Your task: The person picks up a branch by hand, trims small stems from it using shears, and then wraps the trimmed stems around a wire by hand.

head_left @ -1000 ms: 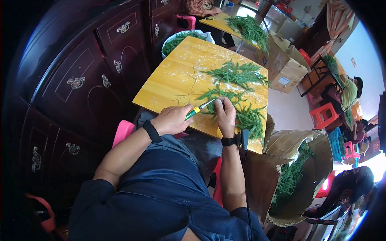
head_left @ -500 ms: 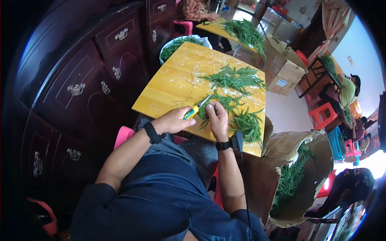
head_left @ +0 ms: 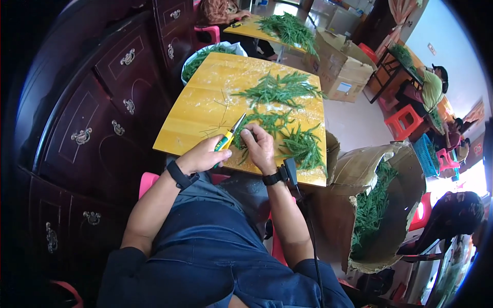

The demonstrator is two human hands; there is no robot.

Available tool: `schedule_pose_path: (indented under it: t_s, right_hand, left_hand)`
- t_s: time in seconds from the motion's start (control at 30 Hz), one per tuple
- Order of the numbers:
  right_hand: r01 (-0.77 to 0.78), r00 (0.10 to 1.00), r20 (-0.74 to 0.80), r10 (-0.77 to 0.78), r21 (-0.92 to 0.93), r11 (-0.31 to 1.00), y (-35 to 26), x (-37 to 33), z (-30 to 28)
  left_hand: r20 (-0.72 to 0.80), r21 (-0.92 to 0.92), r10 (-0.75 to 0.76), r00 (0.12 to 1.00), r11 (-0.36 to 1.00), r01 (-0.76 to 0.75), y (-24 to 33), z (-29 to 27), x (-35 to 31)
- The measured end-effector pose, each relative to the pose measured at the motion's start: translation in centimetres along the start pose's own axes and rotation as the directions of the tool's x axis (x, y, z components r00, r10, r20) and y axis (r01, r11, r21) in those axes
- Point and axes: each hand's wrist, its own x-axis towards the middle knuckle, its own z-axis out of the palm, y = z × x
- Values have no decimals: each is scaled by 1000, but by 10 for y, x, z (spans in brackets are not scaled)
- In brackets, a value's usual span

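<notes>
My left hand (head_left: 203, 155) is wrapped round yellow-and-green long-nose pliers (head_left: 229, 134). Their metal tips point up and away, over the table. Just right of them, my right hand (head_left: 262, 148) is closed, thumb against fingers, at a green sprig (head_left: 239, 139) whose leaves show left of the thumb. The fingers partly cover that sprig. Beyond both hands lies a loose bunch of green sprigs (head_left: 269, 121) on the yellow table (head_left: 179, 123). A larger heap of sprigs (head_left: 280, 88) spreads farther back, and another bunch (head_left: 303, 148) lies to the right.
Thin bare stems (head_left: 224, 108) and white flecks lie on the tabletop. A torn cardboard box (head_left: 354, 205) of greenery stands at the right. Dark drawers (head_left: 77, 118) line the left. Behind the table are a white sack (head_left: 236, 49) of greenery and another yellow table (head_left: 241, 31). People sit farther off.
The whole view has shifted, so the table and both hands appear farther left. The pliers stay in my left hand, and my right hand stays closed beside them.
</notes>
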Motion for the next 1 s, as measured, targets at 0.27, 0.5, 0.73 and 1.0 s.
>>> schedule_pose_path:
  t_s: [0.27,0.5,0.73,1.0]
  right_hand:
    - [17,1000,14,-16,-42,999,1,0,1]
    - [71,996,-44,-80,-184,980,6,2,12]
    - [55,993,-89,-77,-231,972,12,0,18]
    - [8,1000,4,-7,-244,970,17,-2,16]
  left_hand:
    - [-26,-85,-35,999,996,32,6,1,-6]
    - [-38,139,-71,997,987,76,8,5,-5]
    - [-56,373,22,998,928,0,-13,5,3]
    - [-38,230,-43,998,972,51,-20,6,1]
